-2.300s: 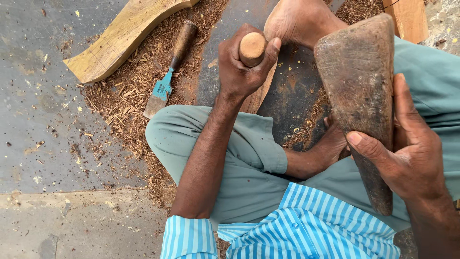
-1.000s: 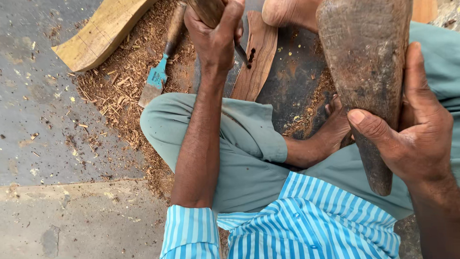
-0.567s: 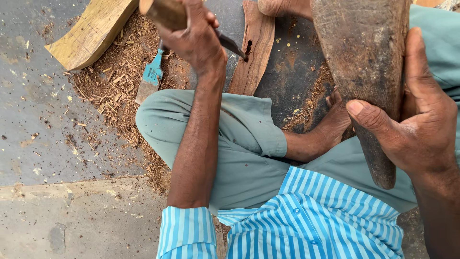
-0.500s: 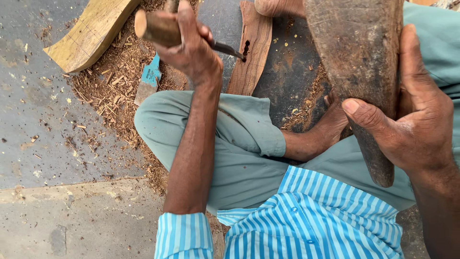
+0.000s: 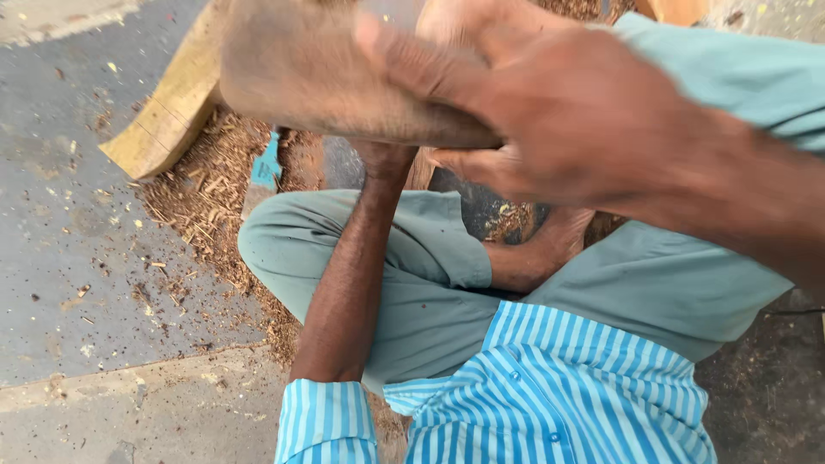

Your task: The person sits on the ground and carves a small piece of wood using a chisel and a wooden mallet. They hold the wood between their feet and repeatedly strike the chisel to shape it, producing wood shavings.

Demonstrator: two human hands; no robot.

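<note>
Right hand: the right hand (image 5: 550, 112) is clenched around the big brown wooden mallet block (image 5: 318, 73), blurred, up high.
Mallet's long way: it lies sideways, pointing to the left.
Left hand: the left hand is hidden under the mallet; only its forearm (image 5: 352, 283) shows, so I cannot tell its grip.
Nearby: pale wooden plank (image 5: 168, 120), blue-handled chisel (image 5: 265, 167) and wood shavings (image 5: 198, 206) on the grey floor (image 5: 69, 258).

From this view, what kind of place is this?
Probably an informal floor-level woodcarving spot. Wood shavings litter the grey concrete floor, a rough-cut plank lies beside them, and the right hand grips a heavy wooden mallet over the seated person's crossed legs.
</note>
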